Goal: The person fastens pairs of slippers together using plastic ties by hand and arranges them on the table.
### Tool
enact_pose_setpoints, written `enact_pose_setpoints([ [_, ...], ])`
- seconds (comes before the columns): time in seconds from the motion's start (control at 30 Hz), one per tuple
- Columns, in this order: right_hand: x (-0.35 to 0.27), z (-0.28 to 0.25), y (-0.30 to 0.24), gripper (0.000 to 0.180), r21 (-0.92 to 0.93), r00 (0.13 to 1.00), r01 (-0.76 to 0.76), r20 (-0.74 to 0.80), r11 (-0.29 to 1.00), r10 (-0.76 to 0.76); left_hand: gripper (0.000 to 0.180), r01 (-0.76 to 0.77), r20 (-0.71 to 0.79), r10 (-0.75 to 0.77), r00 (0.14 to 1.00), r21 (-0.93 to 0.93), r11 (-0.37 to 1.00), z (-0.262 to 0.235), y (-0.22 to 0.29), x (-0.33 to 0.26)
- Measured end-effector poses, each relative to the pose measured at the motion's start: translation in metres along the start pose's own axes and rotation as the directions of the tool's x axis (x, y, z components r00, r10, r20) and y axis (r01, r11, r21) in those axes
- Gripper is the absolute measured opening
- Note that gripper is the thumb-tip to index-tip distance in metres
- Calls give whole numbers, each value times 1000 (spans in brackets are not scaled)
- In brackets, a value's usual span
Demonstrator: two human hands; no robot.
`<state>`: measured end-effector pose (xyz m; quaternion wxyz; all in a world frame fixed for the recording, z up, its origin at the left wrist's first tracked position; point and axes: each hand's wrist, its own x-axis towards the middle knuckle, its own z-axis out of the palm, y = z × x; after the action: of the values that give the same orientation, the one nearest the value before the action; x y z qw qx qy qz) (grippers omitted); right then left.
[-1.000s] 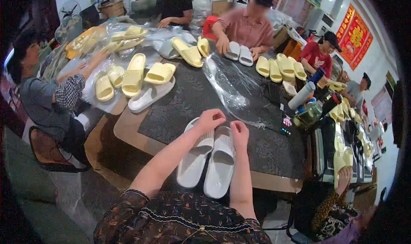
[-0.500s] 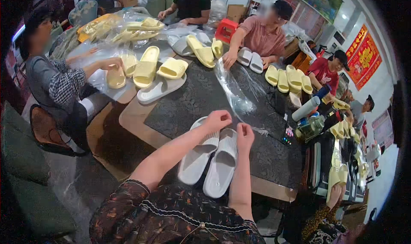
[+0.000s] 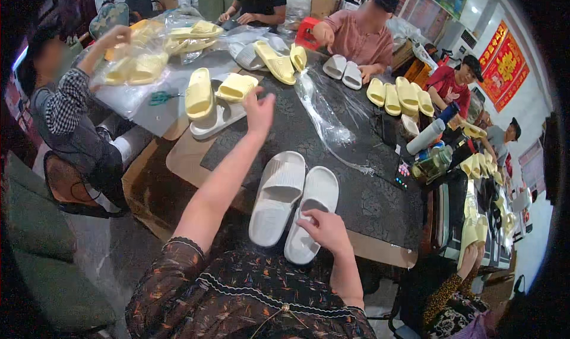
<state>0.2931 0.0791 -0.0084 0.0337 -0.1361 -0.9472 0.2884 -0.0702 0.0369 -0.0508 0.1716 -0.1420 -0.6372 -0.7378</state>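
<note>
R hand (image 3: 328, 229) over grey slipper (image 3: 319, 191), fingers curled, grip unclear; L hand (image 3: 259, 112), fingers parted. Slipper prob. light, soft; strap (image 3: 320, 180) best hold.

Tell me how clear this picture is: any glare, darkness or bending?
Head view: bright glints on the clear plastic across the dark mat; head view: ribbing readable on the nearer pale slippers; head view: deep shadow below the table's left side; head view: red wall hanging slanted near the curved, blacked-out rim.
</note>
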Motion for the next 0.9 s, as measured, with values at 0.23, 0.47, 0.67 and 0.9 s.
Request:
enact_pose_setpoints([
  [0.23,12,38,1,53,-23,985,-156,-83,987,154,53,449,-29,-530,847,-496,744,-27,-13,89],
  [0.47,41,54,6,55,-96,927,-280,-287,955,243,32,542,27,-633,774,-545,640,-52,-25,100],
  [0.67,19,36,35,43,-57,897,-318,-341,946,281,19,358,28,-367,930,-297,885,-65,33,63],
  [0.9,-46,-24,126,45,-15,643,-640,-558,768,525,21,204,307,-112,945,-285,937,-82,101,14],
])
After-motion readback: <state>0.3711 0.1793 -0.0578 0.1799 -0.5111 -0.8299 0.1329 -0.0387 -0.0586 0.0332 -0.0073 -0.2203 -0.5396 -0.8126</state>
